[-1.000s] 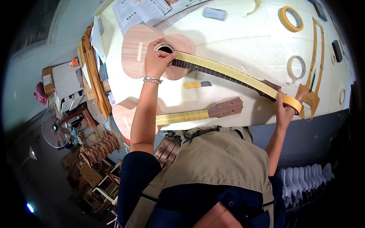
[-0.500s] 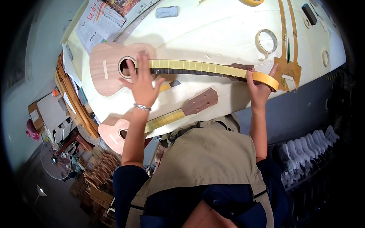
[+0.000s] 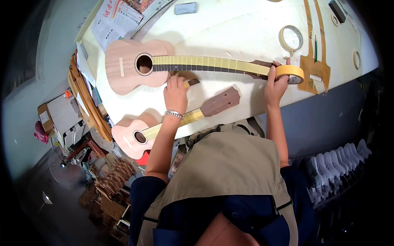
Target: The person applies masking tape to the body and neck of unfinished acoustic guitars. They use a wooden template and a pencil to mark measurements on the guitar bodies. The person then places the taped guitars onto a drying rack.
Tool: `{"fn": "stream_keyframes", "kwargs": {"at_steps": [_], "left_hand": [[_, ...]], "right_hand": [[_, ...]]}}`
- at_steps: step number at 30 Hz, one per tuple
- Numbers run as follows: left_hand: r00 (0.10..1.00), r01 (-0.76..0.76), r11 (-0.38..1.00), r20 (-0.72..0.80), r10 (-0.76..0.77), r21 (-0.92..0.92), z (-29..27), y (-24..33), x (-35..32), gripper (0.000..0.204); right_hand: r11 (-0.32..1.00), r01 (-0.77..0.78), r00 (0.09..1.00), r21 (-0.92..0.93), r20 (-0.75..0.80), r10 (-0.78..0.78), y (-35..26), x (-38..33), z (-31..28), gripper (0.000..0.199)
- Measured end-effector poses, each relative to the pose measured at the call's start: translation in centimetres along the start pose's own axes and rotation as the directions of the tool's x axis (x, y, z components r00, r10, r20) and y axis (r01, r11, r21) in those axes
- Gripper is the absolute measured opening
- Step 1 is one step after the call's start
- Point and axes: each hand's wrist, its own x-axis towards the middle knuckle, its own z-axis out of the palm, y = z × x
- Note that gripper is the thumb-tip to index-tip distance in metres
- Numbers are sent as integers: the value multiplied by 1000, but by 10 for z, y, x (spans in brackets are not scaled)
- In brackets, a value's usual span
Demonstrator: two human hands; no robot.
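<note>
A ukulele with a pale wooden body lies across the white worktable, its neck pointing right. Yellow masking tape runs along the upper part of its fretboard; a dark lower strip stays bare. At the headstock end, my right hand grips a yellow roll of masking tape. My left hand is just below the neck by the body, fingers together and curled; what they hold, if anything, is hidden. Beside them lies a small tool, yellow with a dark end. Nearer me is a second, smaller ukulele, its fretboard taped.
Newspaper and a grey block lie at the back. To the right are another tape roll, a brown flat template and a dark block. Wooden strips stand along the table's left edge.
My left hand has come off the larger ukulele's body, down and right to below its neck, its spread fingers drawing together. My right hand still holds the tape roll, now turned flatter.
</note>
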Motion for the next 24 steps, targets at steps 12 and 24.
{"fn": "stream_keyframes", "kwargs": {"at_steps": [12,24], "left_hand": [[938,329,422,343,-47,-845,-8,102,48,38],[906,403,434,418,-65,-806,1,118,58,46]], "right_hand": [[998,20,999,-56,-25,-21,3,-3,1,26],[967,248,968,-59,47,-245,-15,-13,0,23]]}}
